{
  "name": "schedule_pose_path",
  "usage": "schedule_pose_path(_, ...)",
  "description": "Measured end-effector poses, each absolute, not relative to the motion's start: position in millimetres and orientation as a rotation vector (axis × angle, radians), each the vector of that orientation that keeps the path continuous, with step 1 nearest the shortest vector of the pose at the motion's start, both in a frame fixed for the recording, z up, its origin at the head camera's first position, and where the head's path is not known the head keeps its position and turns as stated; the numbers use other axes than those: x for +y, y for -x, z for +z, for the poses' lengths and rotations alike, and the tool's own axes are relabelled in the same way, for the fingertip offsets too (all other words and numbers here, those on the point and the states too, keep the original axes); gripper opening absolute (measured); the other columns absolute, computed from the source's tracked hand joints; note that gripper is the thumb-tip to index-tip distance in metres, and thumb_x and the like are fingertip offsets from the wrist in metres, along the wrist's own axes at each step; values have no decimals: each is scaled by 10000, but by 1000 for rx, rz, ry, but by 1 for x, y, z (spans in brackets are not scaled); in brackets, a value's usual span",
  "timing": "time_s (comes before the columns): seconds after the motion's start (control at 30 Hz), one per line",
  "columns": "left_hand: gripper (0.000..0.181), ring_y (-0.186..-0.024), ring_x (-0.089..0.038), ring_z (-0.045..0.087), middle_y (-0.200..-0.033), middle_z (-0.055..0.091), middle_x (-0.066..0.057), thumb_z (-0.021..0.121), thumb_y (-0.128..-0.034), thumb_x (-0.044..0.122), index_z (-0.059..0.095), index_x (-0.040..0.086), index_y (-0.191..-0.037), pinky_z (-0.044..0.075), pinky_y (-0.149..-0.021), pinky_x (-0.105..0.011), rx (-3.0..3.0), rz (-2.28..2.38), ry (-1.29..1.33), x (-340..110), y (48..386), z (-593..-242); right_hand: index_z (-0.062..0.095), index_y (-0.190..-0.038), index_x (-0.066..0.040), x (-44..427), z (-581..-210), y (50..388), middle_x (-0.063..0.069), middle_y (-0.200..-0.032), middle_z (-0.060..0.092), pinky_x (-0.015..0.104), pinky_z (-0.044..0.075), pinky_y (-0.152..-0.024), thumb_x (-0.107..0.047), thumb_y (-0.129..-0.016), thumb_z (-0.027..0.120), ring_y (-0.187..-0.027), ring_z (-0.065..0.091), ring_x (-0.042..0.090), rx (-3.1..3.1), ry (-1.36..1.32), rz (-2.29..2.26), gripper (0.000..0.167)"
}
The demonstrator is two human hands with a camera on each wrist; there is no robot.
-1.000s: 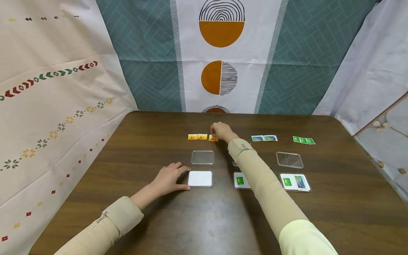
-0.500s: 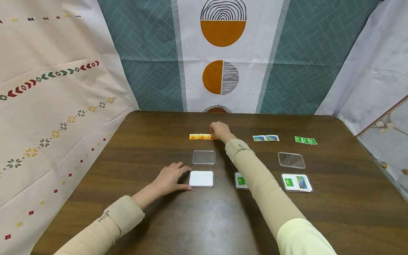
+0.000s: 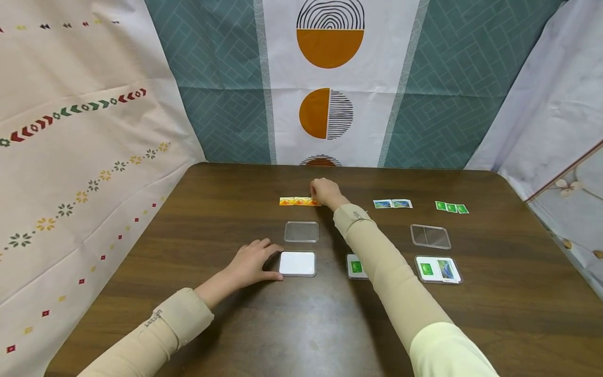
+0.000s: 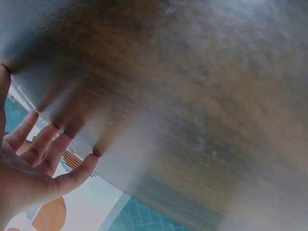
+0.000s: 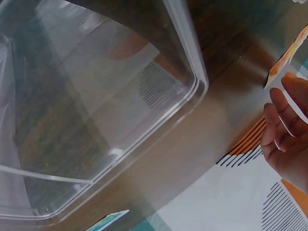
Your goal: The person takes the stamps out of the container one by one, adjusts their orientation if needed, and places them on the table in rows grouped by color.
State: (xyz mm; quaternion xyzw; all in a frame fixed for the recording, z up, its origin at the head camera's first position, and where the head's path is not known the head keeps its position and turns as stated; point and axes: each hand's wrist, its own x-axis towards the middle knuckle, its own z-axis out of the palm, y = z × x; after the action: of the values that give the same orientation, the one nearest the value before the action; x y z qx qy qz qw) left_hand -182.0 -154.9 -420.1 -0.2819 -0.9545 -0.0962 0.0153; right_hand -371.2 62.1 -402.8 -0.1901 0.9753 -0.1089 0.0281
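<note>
My left hand (image 3: pixel 254 263) rests at the left side of a clear plastic case holding a white card (image 3: pixel 297 263). Its thumb and index finger touch the rim, and the left wrist view shows spread fingers (image 4: pixel 72 178) with their tips on the table. Farther back, my right hand (image 3: pixel 326 192) touches the right end of a row of small orange stamp-like pieces (image 3: pixel 294 201). In the right wrist view its fingertips meet the edge of an orange piece (image 5: pixel 288 55), with the fingers gently bent. The end piece is partly hidden by the hand in the head view.
Clear plastic lids (image 3: pixel 301 232) lie behind the cases. One case (image 3: pixel 438 269) holds a green and a blue piece; another case (image 3: pixel 355 267) is partly covered by my right sleeve. Blue pieces (image 3: pixel 392 203) and green pieces (image 3: pixel 451 207) lie in rows along the back.
Since a second ago the rightmost orange piece has slid left under my right hand, closing the gap to the other two. My left hand has stayed at the white card's case.
</note>
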Motion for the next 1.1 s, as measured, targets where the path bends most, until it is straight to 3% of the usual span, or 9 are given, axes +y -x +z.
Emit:
schedule_pose_path(0.53, 625, -881, -226, 568, -991, 601, -37, 775, -693, 495, 619, 138, -1182, 468, -654, -387, -2975, -313, 893, -153, 182, -419, 616, -762, -83, 73, -399, 364, 40, -769, 605, 312, 435, -644, -48, -858, 587, -710, 527, 171, 3009, 579, -299, 106)
schedule_pose_path(1.1, 628, -916, -243, 575, -1008, 601, -46, 785, -687, 488, 621, 132, -1177, 494, -692, -431, -3011, -319, 871, -152, 182, -414, 618, -763, -82, 86, -393, 358, 55, -795, 636, 331, 463, -660, -86, -854, 623, -734, 573, 188, 3037, 646, -282, 91)
